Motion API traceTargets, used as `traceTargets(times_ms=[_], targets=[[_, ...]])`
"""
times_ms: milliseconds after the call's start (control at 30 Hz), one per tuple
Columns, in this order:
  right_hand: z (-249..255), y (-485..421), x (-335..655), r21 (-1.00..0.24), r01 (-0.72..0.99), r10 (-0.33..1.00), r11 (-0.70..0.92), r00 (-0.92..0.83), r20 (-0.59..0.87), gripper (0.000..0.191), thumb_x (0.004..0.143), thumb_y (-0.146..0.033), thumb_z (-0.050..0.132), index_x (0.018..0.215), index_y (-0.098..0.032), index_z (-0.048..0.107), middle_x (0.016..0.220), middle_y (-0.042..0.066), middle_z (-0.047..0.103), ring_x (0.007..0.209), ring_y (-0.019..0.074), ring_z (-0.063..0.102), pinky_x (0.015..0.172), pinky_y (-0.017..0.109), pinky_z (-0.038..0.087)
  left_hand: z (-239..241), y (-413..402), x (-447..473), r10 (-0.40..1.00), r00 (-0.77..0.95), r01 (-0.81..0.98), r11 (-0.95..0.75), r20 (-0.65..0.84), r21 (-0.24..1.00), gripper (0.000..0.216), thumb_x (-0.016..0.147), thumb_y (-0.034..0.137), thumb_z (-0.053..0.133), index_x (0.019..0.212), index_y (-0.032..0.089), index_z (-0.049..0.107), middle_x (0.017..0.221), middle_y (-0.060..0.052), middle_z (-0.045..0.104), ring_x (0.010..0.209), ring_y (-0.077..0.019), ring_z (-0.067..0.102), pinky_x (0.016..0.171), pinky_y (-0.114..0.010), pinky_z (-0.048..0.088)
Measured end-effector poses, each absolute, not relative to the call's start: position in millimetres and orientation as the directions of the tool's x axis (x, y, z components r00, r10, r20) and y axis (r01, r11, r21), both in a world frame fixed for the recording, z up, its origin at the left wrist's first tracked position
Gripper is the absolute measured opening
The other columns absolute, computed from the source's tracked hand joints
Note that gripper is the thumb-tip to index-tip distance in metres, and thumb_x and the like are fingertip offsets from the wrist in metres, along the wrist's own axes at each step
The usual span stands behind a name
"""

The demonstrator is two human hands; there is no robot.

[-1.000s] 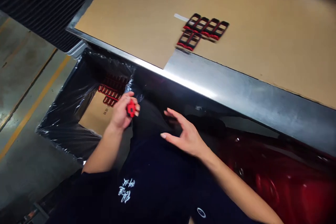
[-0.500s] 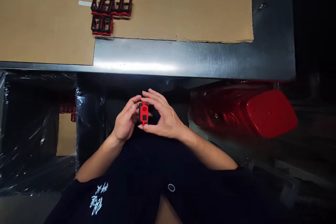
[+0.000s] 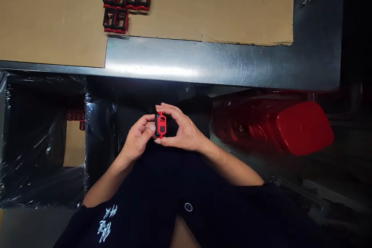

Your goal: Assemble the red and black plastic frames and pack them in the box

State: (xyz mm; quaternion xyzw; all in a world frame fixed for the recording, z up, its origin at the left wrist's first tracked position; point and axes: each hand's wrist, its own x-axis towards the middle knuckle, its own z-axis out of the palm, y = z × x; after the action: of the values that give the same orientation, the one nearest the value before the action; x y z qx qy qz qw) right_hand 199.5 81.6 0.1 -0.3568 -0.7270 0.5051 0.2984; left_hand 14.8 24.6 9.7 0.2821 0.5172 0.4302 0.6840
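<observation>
In front of the steel-edged table (image 3: 203,64), the left hand (image 3: 138,136) and right hand (image 3: 181,130) hold a small red-and-black plastic part (image 3: 161,125), each grip closed on it. On the table, a cardboard sheet (image 3: 203,4) carries six black-and-red frames (image 3: 126,6). Below the table's edge stand a plastic-lined bin (image 3: 100,135) and, rightward, a red stack (image 3: 302,128), probably plastic, though dimly lit.
</observation>
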Motion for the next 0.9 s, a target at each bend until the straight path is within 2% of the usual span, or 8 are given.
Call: traceTargets(times_ms=[133, 233, 367, 533, 700, 833, 900], targets=[[-2, 79, 200, -0.959, 0.164, 0.819, 0.231, -0.565, 0.101, 0.078, 0.072, -0.037, 0.089, 0.141, -0.027, 0.053, 0.145, 0.013, 0.062, 0.144, 0.0308, 0.051, 0.119, 0.053, 0.043, 8, 23, 11, 0.912, 0.119, -0.327, 0.409, -0.392, 0.852, 0.043, 0.088, 0.045, 0.075, 0.12, 0.019, 0.065, 0.105, -0.008, 0.072, 0.084, -0.0167, 0.068, 0.075, -0.026, 0.054], [-3, 77, 202, -0.957, 0.16, 0.822, 0.242, -0.558, 0.115, 0.077, 0.072, -0.03, 0.087, 0.141, -0.028, 0.053, 0.145, 0.012, 0.061, 0.143, 0.0316, 0.052, 0.118, 0.054, 0.043, 8, 23, 11, 0.914, 0.167, -0.335, 0.405, -0.369, 0.851, 0.051, 0.08, 0.04, 0.083, 0.122, 0.021, 0.063, 0.11, -0.008, 0.069, 0.093, -0.0186, 0.068, 0.079, -0.027, 0.056], [-3, 76, 205, -0.945, 0.146, 0.814, 0.292, -0.557, 0.166, 0.079, 0.07, -0.026, 0.087, 0.141, -0.026, 0.053, 0.144, 0.013, 0.062, 0.142, 0.0335, 0.052, 0.117, 0.056, 0.044, 11, 25, 12, 0.891, 0.254, -0.326, 0.445, -0.376, 0.834, 0.059, 0.072, 0.033, 0.089, 0.122, 0.023, 0.061, 0.105, -0.006, 0.068, 0.09, -0.0178, 0.067, 0.077, -0.027, 0.057], [-3, 75, 205, -0.913, 0.154, 0.804, 0.379, -0.542, 0.243, 0.075, 0.072, -0.025, 0.085, 0.14, -0.024, 0.052, 0.141, 0.015, 0.065, 0.14, 0.0331, 0.054, 0.115, 0.056, 0.047, 13, 26, 14, 0.89, 0.24, -0.302, 0.447, -0.386, 0.842, 0.052, 0.074, 0.031, 0.088, 0.117, 0.022, 0.06, 0.098, -0.004, 0.065, 0.086, -0.0149, 0.066, 0.078, -0.026, 0.057], [1, 74, 206, -0.9, 0.173, 0.798, 0.4, -0.549, 0.249, 0.074, 0.075, -0.027, 0.082, 0.142, -0.025, 0.05, 0.142, 0.015, 0.063, 0.14, 0.034, 0.054, 0.114, 0.058, 0.047, 11, 25, 15, 0.892, 0.23, -0.286, 0.444, -0.389, 0.849, 0.049, 0.075, 0.029, 0.087, 0.116, 0.022, 0.061, 0.097, -0.003, 0.065, 0.08, -0.0128, 0.065, 0.077, -0.025, 0.056], [8, 79, 217, -0.936, 0.165, 0.802, 0.311, -0.573, 0.165, 0.076, 0.074, -0.023, 0.079, 0.144, -0.024, 0.049, 0.146, 0.015, 0.059, 0.139, 0.0335, 0.054, 0.114, 0.055, 0.047, 13, 24, 13, 0.915, 0.198, -0.255, 0.395, -0.353, 0.883, 0.05, 0.075, 0.026, 0.087, 0.118, 0.023, 0.063, 0.101, -0.005, 0.069, 0.09, -0.0149, 0.067, 0.08, -0.025, 0.056], [11, 82, 225, -0.978, 0.121, 0.831, 0.173, -0.551, 0.079, 0.062, 0.076, -0.021, 0.074, 0.136, -0.023, 0.057, 0.136, 0.013, 0.064, 0.125, 0.0298, 0.063, 0.103, 0.047, 0.055, 14, 24, 12, 0.924, 0.187, -0.221, 0.369, -0.332, 0.903, 0.05, 0.075, 0.025, 0.087, 0.12, 0.023, 0.064, 0.104, -0.006, 0.071, 0.094, -0.0167, 0.068, 0.083, -0.027, 0.057]])
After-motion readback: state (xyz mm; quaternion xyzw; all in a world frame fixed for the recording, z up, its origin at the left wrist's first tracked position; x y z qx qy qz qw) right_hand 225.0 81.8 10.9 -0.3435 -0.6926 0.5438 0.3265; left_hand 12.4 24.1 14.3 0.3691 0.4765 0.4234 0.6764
